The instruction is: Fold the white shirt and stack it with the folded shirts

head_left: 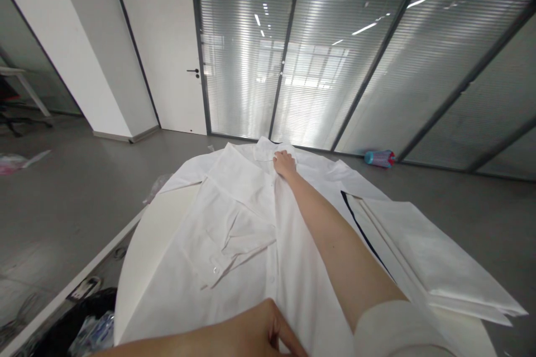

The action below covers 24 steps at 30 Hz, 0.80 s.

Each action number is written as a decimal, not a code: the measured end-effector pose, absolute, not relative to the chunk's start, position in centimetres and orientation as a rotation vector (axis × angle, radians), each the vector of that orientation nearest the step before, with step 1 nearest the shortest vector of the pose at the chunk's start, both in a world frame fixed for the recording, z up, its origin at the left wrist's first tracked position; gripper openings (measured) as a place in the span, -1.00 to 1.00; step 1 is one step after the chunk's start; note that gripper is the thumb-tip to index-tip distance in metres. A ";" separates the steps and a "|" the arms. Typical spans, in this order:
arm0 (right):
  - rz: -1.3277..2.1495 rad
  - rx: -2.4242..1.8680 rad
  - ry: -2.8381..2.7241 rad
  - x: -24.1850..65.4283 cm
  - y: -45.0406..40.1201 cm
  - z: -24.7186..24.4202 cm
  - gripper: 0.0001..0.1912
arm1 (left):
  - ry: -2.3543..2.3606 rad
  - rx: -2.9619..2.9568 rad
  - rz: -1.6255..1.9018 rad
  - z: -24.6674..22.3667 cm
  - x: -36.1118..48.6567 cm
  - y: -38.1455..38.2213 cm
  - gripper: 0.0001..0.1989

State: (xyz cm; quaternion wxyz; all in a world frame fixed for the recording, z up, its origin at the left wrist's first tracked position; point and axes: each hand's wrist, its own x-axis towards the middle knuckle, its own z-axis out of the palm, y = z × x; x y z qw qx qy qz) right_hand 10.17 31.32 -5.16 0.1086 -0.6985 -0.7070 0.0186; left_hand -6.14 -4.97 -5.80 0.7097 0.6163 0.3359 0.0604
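Note:
A white button-up shirt (251,234) lies front side up on a round white table (167,223), its collar at the far end. One sleeve is folded across the front, and its buttoned cuff rests on the shirt body. My right hand (285,164) reaches out to the top of the button placket, just below the collar, with its fingers curled on the cloth. Close to me at the bottom edge, my left hand (255,326) is bent over the lower front of the shirt, thumb and fingers curled together. The frame cuts off its fingertips.
Folded white cloth (435,245) with a dark edge lies at the table's right and overhangs it. A black-lined bin (79,323) with plastic wrappers stands at lower left. Glass partitions and a white door (171,44) are behind. A blue-and-red object (379,158) lies on the floor.

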 end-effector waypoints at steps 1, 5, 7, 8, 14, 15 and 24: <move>0.047 -2.034 -2.102 10.2 31.5 -5.4 -0.51 | 0.747 1.378 0.147 -5.9 -6.1 -5.0 -0.64; 0.082 -2.023 -2.153 10.4 32.1 -6.4 -0.41 | 0.727 1.391 0.164 -6.0 -6.3 -5.1 -0.52; 0.116 -2.031 -2.164 10.5 32.4 -6.9 -0.35 | 0.717 1.393 0.159 -5.9 -6.4 -5.1 -0.48; 0.131 -2.033 -2.169 10.5 32.5 -7.1 -0.32 | 0.709 1.409 0.159 -5.8 -6.4 -5.1 -0.49; 0.181 -2.033 -2.174 10.7 32.6 -7.4 -0.26 | 0.766 1.898 0.048 -5.9 -6.6 -5.0 -0.57; 0.182 -2.032 -2.171 10.7 32.6 -7.5 -0.26 | 0.793 2.038 0.005 -5.8 -6.9 -5.1 -0.51; 0.201 -2.025 -2.154 10.6 32.5 -7.6 -0.26 | 0.907 2.607 0.220 1.4 -5.3 -3.3 -0.73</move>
